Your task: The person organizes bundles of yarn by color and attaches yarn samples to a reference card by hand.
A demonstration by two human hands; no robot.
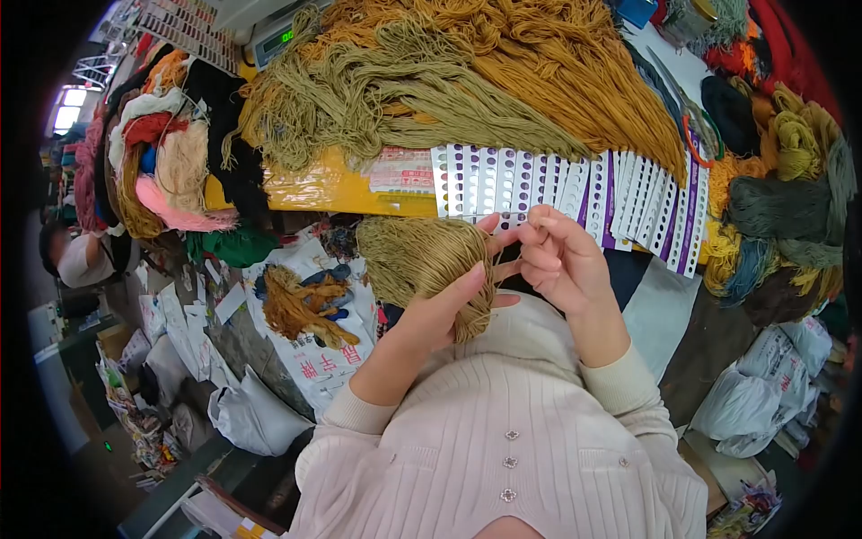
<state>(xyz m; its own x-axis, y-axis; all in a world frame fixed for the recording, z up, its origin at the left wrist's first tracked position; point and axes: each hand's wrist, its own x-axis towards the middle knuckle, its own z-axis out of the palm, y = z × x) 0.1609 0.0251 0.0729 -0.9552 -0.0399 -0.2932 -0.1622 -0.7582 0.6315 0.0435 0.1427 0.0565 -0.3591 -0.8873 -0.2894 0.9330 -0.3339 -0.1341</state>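
Holds the olive-gold skein (417, 260) near the centre of the view, with left hand (453, 301) closed around its looped right end, thumb across the strands; lets the other end fan out towards 10 o'clock; pinches thumb and forefinger of right hand (566, 260) narrowly together just beside that looped end, at 2 o'clock from it, over something too fine to tell; wears a cream ribbed top (476, 431) below, at 6 o'clock.

Has a big heap of olive and orange yarn (431, 81) ahead at 12 o'clock, on a yellow surface (310, 187); shows cards with rows of holes (557, 193) at 2 o'clock, partly under the yarn, and scissors with orange and green handles (693, 130) farther out that way; shows a scale with a green display (280, 38) at 11 o'clock, mixed coloured skeins (180, 162) at 10, more yarn bundles (781, 207) at 3; includes a brown-orange bundle (310, 305) on white printed sacking (323, 373) between 8 and 9, and another person (85, 259) at 9 o'clock.
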